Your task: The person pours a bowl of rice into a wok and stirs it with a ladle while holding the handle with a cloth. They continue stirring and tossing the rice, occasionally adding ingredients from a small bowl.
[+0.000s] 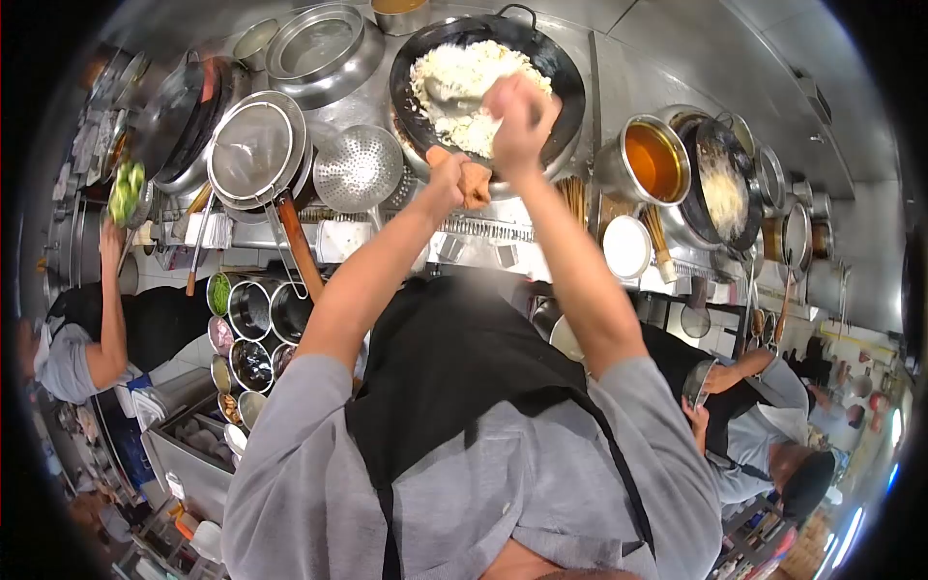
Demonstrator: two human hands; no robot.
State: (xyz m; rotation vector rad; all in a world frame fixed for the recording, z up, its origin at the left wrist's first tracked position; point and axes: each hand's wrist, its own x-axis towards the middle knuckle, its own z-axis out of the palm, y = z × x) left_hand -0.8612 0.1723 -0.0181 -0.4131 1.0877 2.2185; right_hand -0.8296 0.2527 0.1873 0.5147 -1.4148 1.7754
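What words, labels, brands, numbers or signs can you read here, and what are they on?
None can be read.
I see no lettering on the wok, black apron or grey shirt.
The small pale patch on the steel cabinet at lower left is too small to tell whether it is a label.
The background at far right is too blurred to read.

From my end of the head camera, I can read no lettering, label, number or sign (the edges look blurred).
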